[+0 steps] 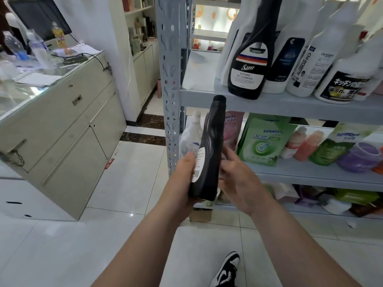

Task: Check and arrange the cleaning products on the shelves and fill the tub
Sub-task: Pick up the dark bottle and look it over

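Step in hand: checking. The black bottle (212, 146) is off the shelves, held cap-up in front of the rack. Left hand (186, 172) grips its lower body at the barcode label. Right hand (238, 179) steadies the right side, fingers near straight. Next, likely: stand it on the upper shelf (199, 94) left of the Sam bottle (248, 65), front label out.

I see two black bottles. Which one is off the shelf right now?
The black bottle gripped by the left hand before the rack, back label showing. The Sam bottle stands on the upper shelf.
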The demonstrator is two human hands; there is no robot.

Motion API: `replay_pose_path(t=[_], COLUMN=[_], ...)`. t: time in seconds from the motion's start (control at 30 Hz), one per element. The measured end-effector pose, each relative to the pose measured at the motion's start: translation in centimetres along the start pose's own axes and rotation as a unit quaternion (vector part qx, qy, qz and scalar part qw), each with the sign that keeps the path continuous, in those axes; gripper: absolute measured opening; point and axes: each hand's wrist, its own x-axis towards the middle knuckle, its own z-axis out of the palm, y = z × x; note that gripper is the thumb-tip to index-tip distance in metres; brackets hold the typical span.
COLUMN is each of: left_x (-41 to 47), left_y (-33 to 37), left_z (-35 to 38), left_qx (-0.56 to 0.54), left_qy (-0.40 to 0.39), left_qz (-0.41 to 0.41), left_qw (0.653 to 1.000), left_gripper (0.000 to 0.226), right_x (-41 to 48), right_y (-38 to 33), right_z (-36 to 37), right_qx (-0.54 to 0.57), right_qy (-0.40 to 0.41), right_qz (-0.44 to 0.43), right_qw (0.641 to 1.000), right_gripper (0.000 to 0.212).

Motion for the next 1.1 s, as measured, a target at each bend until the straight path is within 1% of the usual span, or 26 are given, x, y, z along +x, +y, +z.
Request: replay_pose_path(t=[0.07,0.1,0.13,0.2,0.23,0.3,0.37,0.43,0.47,0.53,0.6,0.63,0.73,0.8,0.83,0.9,0.93,1.0,1.03,1.1], left_x=[0.0,0.1,0.3,0.4,0.6,1.0,1.4,1.9,2.2,2.3,2.0,1.8,1.6,1.7,1.7,1.6,1.8,1.9,1.9,1.5], left_y=[-0.1,-0.1,0.0,0.5,0.7,0.6,0.4,0.4,0.5,0.6,0.3,0.0,-1.3,-1.5,-1.5,-1.1,-1.0,-0.8,-0.7,-0.5], left_z=[0.3,0.3,0.3,0.5,0.6,0.9,1.0,1.0,0.8,0.7,0.5,0.5,0.2,0.0,0.0,0.2,0.1,0.1,0.0,0.1], left_qx=[-0.015,-0.017,-0.019,-0.022,-0.013,0.004,0.000,-0.018,-0.036,-0.100,-0.199,-0.240,-0.310,-0.313,-0.311,-0.296,-0.284,-0.253,-0.231,-0.167], left_qy=[-0.042,-0.055,-0.065,-0.076,-0.079,-0.053,-0.006,0.043,0.057,0.058,0.033,0.017,-0.066,-0.084,-0.084,-0.054,-0.033,0.004,0.019,0.038], left_qz=[-0.004,0.000,0.002,0.006,0.012,0.025,0.046,0.072,0.074,0.033,-0.048,-0.080,-0.120,-0.123,-0.123,-0.111,-0.092,-0.037,-0.004,0.061], left_qw=[0.999,0.998,0.998,0.997,0.997,0.998,0.999,0.996,0.995,0.993,0.978,0.967,0.941,0.938,0.939,0.947,0.954,0.967,0.973,0.983], left_gripper=[0.063,0.068,0.067,0.053,0.045,0.038,0.035,0.028,0.026,0.026,0.026,0.027,0.033,0.036,0.036,0.030,0.026,0.029,0.030,0.024], right_x=[0.1,0.2,0.3,0.2,0.0,-0.1,-0.1,-0.3,-0.5,-1.0,-1.4,-1.4,-1.3,-1.3,-1.3,-1.2,-1.2,-1.2,-1.2,-0.9], right_y=[-0.3,-0.5,-0.7,-1.1,-1.3,-1.8,-2.4,-2.8,-3.0,-3.2,-3.5,-3.4,-3.2,-2.8,-2.6,-2.3,-2.1,-1.9,-1.7,-1.2], right_z=[-0.6,-0.8,-1.1,-1.2,-1.3,-1.5,-1.7,-1.8,-1.8,-1.7,-1.3,-1.0,-0.3,-0.1,-0.2,-0.4,-0.4,-0.5,-0.4,-0.2], right_qx=[0.015,0.019,0.014,-0.019,-0.049,-0.098,-0.077,-0.045,-0.048,-0.099,-0.210,-0.245,-0.249,-0.246,-0.245,-0.236,-0.222,-0.180,-0.163,-0.164], right_qy=[0.026,0.043,0.060,0.086,0.100,0.120,0.115,0.094,0.083,0.059,0.046,0.038,0.011,0.006,0.005,0.000,-0.003,0.005,0.019,0.070], right_qz=[-0.015,-0.024,-0.032,-0.048,-0.059,-0.085,-0.094,-0.083,-0.081,-0.095,-0.124,-0.132,-0.140,-0.147,-0.152,-0.157,-0.153,-0.123,-0.104,-0.095], right_qw=[0.999,0.999,0.998,0.995,0.992,0.984,0.986,0.991,0.992,0.989,0.969,0.960,0.958,0.958,0.957,0.959,0.963,0.976,0.981,0.979], right_gripper=[0.063,0.065,0.068,0.070,0.067,0.055,0.043,0.045,0.049,0.055,0.063,0.068,0.075,0.074,0.069,0.054,0.050,0.054,0.055,0.044])
